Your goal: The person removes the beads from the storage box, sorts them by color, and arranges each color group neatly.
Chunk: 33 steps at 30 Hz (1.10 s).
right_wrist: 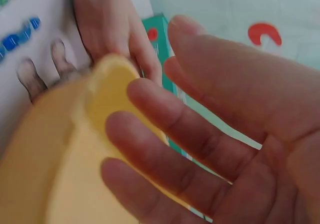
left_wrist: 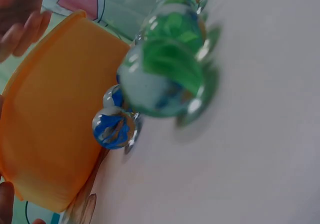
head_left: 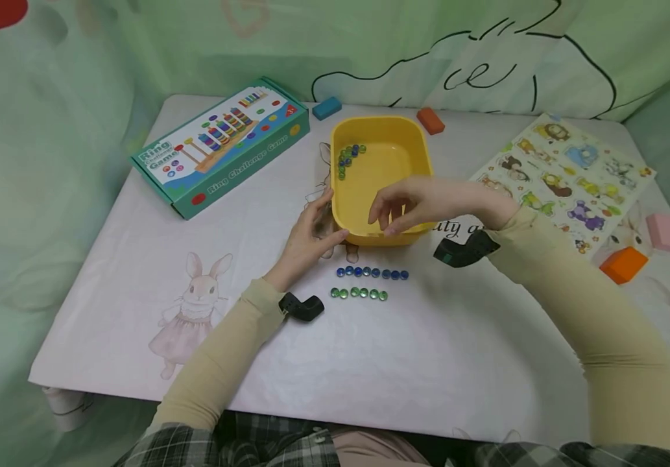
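Observation:
A yellow plastic basin (head_left: 382, 237) stands near the table's middle, with several blue and green marbles (head_left: 344, 162) gathered at its inner left side. My left hand (head_left: 305, 237) touches the basin's near left corner, thumb at the front rim and extended fingers along the left wall. Over the basin's near right part hovers my right hand (head_left: 407, 202), its fingers loosely bent and nothing visible between them; the right wrist view shows its fingers (right_wrist: 165, 151) apart. In front of the basin lie a row of blue marbles (head_left: 376, 273) and, closer, a row of green marbles (head_left: 364, 293).
A green Ring Challenge Game box (head_left: 224, 149) lies at the back left. Behind the basin are a blue block (head_left: 327, 108) and a red-orange block (head_left: 430, 121). At the right lie an animal picture sheet (head_left: 574, 175), an orange block (head_left: 624, 265) and a pink block (head_left: 664, 232).

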Each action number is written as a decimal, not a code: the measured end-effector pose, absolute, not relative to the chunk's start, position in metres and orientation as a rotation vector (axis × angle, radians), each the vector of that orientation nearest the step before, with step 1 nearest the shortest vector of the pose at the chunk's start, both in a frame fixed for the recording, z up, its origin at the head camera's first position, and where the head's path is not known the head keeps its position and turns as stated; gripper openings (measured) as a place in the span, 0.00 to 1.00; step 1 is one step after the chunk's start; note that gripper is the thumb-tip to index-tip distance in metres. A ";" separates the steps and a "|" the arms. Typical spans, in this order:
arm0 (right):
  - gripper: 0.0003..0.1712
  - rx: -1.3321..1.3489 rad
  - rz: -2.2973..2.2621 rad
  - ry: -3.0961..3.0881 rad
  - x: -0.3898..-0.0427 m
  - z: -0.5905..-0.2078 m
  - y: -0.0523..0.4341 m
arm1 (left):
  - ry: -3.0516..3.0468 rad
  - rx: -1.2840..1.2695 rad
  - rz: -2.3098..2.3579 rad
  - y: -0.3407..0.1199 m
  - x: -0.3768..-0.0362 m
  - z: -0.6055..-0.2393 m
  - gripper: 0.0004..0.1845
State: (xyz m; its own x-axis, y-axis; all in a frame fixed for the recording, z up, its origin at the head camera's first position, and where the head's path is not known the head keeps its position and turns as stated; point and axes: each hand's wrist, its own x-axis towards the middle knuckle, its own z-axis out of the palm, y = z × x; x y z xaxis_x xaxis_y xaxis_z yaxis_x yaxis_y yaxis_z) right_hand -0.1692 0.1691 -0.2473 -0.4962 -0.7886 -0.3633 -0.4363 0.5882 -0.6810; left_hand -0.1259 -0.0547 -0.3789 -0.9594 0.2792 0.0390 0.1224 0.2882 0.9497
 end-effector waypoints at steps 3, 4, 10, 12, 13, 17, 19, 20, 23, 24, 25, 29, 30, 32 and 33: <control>0.14 -0.910 -0.687 2.197 -0.186 -0.250 0.165 | 2.409 0.379 1.743 -0.055 -0.127 -0.378 0.40; 0.14 -0.881 -0.692 2.211 -0.191 -0.251 0.164 | 2.411 0.379 1.739 -0.055 -0.127 -0.378 0.39; 0.16 -0.739 -0.681 2.317 -0.224 -0.266 0.154 | 2.405 0.370 1.733 -0.055 -0.128 -0.376 0.40; 0.17 -0.710 -0.659 2.356 -0.233 -0.272 0.150 | 2.400 0.370 1.734 -0.055 -0.128 -0.376 0.40; 0.16 -0.693 -0.644 2.374 -0.237 -0.275 0.148 | 2.397 0.371 1.737 -0.055 -0.128 -0.377 0.40; 0.15 -0.644 -0.605 2.418 -0.249 -0.286 0.140 | 2.391 0.370 1.741 -0.054 -0.128 -0.378 0.40; 0.15 -0.630 -0.574 2.437 -0.255 -0.292 0.136 | 2.390 0.379 1.750 -0.054 -0.128 -0.379 0.40; 0.15 -0.622 -0.558 2.446 -0.258 -0.294 0.134 | 2.390 0.381 1.754 -0.053 -0.128 -0.379 0.40; 0.17 -0.610 -0.483 2.468 -0.264 -0.301 0.127 | 2.388 0.399 1.774 -0.053 -0.128 -0.379 0.40; 0.17 -0.611 -0.451 2.474 -0.265 -0.303 0.124 | 2.388 0.403 1.779 -0.053 -0.128 -0.380 0.40; 0.17 -0.610 -0.424 2.478 -0.266 -0.305 0.122 | 2.389 0.404 1.781 -0.053 -0.128 -0.380 0.40; 0.18 -0.618 -0.355 2.494 -0.267 -0.310 0.112 | 2.410 0.404 1.768 -0.053 -0.127 -0.381 0.40; 0.18 -0.626 -0.342 2.506 -0.267 -0.311 0.110 | 2.417 0.405 1.763 -0.053 -0.127 -0.381 0.40; 0.18 -0.635 -0.334 2.523 -0.267 -0.312 0.106 | 2.426 0.403 1.758 -0.054 -0.127 -0.381 0.40; 0.18 -0.647 -0.327 2.532 -0.267 -0.313 0.105 | 2.428 0.405 1.759 -0.054 -0.127 -0.381 0.39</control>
